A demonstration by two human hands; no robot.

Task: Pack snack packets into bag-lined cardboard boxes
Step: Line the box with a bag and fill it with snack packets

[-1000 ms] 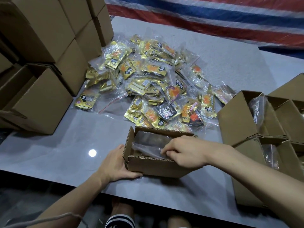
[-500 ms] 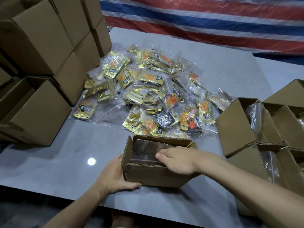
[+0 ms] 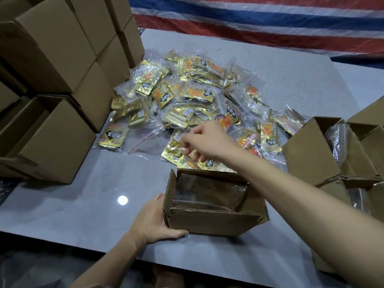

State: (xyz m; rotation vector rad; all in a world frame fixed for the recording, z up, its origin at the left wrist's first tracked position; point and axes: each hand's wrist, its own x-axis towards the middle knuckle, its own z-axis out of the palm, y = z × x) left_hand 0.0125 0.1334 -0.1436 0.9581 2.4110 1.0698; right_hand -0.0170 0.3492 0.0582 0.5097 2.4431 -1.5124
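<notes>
An open cardboard box lined with a clear plastic bag sits near the table's front edge. My left hand grips its left front corner. Behind the box lies a heap of gold snack packets in clear bags. My right hand hovers over the near edge of the heap, fingers loosely curled downward and holding nothing.
Closed cardboard boxes are stacked along the left. More open bag-lined boxes stand at the right. The grey table has bare surface at the front left. A striped tarp hangs behind.
My right hand has left the box's bag liner and moved up and back over the packet heap. The left hand stays on the box corner.
</notes>
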